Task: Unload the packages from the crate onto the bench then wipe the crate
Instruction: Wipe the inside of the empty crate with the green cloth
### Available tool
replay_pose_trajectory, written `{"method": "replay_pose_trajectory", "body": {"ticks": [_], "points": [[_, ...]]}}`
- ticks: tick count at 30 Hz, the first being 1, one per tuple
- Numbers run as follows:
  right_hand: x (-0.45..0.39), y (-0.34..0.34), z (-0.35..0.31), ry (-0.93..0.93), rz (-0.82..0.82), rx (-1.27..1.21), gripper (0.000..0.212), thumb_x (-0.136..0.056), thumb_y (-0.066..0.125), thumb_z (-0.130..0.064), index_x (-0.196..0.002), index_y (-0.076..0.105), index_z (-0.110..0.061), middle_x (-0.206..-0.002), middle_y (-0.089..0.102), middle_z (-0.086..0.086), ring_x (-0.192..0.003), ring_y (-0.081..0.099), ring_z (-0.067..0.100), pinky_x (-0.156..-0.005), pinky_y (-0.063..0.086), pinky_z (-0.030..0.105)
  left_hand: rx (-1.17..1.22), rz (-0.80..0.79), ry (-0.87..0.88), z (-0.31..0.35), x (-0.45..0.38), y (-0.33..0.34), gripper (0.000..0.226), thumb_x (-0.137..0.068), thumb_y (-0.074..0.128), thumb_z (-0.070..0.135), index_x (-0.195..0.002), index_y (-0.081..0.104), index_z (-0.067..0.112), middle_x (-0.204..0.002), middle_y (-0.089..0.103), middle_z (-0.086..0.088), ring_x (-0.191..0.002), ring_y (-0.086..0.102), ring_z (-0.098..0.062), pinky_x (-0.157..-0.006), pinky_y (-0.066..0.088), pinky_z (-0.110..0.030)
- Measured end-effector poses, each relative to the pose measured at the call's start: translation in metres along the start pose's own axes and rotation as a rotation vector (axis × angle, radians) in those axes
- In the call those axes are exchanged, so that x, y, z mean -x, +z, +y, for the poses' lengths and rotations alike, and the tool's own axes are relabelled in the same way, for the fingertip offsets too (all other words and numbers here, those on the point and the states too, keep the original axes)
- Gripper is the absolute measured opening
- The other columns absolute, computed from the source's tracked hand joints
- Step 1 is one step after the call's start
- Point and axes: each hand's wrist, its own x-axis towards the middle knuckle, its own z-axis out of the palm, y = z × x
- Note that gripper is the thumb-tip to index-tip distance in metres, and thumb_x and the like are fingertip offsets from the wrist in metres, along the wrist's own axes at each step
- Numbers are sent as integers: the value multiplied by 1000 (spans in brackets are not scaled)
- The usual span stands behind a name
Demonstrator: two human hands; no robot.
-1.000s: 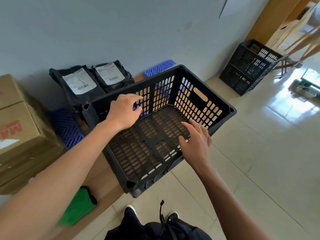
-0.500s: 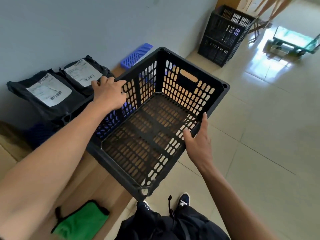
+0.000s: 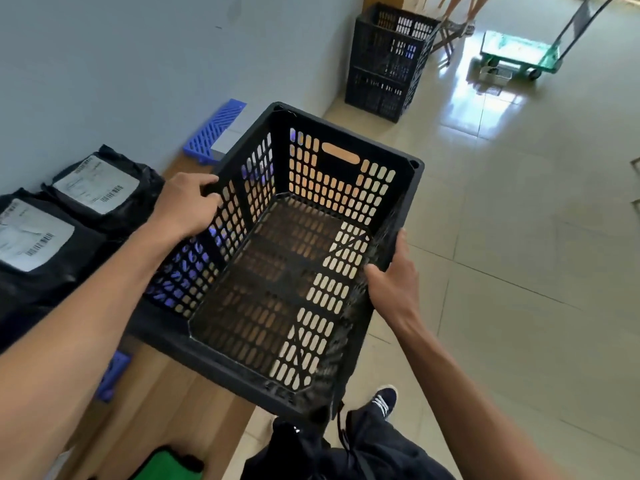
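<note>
An empty black slotted crate (image 3: 349,206) is held between both hands, partly over the wooden bench (image 3: 162,403) and partly over the floor. My left hand (image 3: 185,207) grips its left rim, fingers curled over the edge. My right hand (image 3: 393,282) grips the right wall, thumb inside. Two black packages with white labels (image 3: 104,192) (image 3: 31,251) lie on the bench against the wall. A green cloth (image 3: 162,465) lies on the bench at the bottom edge of the view.
Blue slotted plastic pieces (image 3: 214,131) lie on the bench by the wall. Stacked black crates (image 3: 389,60) stand on the tiled floor further along the wall, with a green platform trolley (image 3: 516,58) beyond. My shoe (image 3: 382,400) is under the crate.
My right hand moved from inside the crate to its right wall and took hold. The crate now looks swung round and further off the bench, and the view has shifted right.
</note>
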Motion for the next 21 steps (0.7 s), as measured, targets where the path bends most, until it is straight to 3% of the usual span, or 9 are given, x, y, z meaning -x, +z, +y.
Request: {"method": "replay_pose_trajectory", "body": {"ticks": [4, 7, 8, 10, 12, 15, 18, 20, 21], "points": [[-32, -56, 11, 8, 32, -35, 62, -93, 60, -1, -147, 38, -20, -112, 67, -2, -91, 71, 7, -65, 60, 23, 89, -11, 1, 56, 5, 19, 36, -93, 67, 29, -127, 71, 17, -120, 74, -7, -101, 68, -21, -92, 44, -30], [-57, -102, 18, 55, 23, -87, 52, -83, 62, -14, -131, 48, -29, -105, 70, -4, -89, 73, 8, -68, 63, 32, 179, -40, 4, 98, 3, 38, 25, -89, 64, 42, -99, 76, 21, -93, 75, 1, -97, 68, -22, -82, 49, -31], [-66, -121, 21, 86, 23, -96, 53, -79, 61, -16, -129, 49, -29, -104, 70, -5, -89, 73, 11, -70, 63, 37, 242, -66, -6, 117, 1, 48, 31, -88, 62, 45, -98, 74, 18, -88, 73, 4, -92, 68, -21, -82, 50, -34], [-83, -157, 33, 132, 26, -99, 50, -81, 61, -6, -125, 49, -28, -105, 69, -6, -91, 72, 14, -73, 64, 43, 332, -105, -27, 154, -3, 66, 38, -93, 62, 43, -117, 71, 15, -85, 67, 15, -84, 64, -7, -83, 46, -29], [-98, -190, 46, 148, 53, -90, 50, -85, 58, 6, -123, 49, -25, -105, 69, -3, -93, 71, 15, -71, 64, 43, 394, -190, -14, 187, -6, 87, 41, -98, 61, 38, -131, 64, 14, -101, 71, 10, -99, 68, -13, -95, 49, -32], [-117, -235, 63, 132, 109, -60, 54, -85, 56, 13, -127, 48, -20, -102, 68, 2, -84, 72, 11, -56, 59, 23, 363, -263, -13, 231, -11, 119, 56, -99, 59, 42, -148, 50, 15, -145, 57, -8, -128, 56, -26, -111, 42, -49], [-133, -277, 72, 120, 135, -18, 57, -88, 57, 13, -134, 44, -19, -99, 67, 1, -80, 69, 0, -50, 52, 13, 379, -305, 5, 273, -15, 149, 53, -100, 59, 41, -146, 53, 16, -144, 57, -5, -114, 58, -17, -90, 46, -29], [-143, -302, 77, 117, 168, 19, 59, -89, 54, 13, -137, 42, -19, -101, 65, 0, -84, 70, 10, -53, 52, 15, 393, -330, 38, 299, -17, 167, 50, -100, 59, 39, -143, 56, 14, -139, 60, -3, -105, 59, -11, -76, 41, -21], [-148, -314, 80, 120, 185, 45, 62, -89, 51, 15, -140, 40, -18, -103, 64, 3, -90, 69, 15, -57, 53, 18, 405, -349, 51, 311, -19, 175, 49, -100, 59, 38, -143, 57, 14, -138, 61, -3, -107, 60, -13, -77, 42, -21]]}}
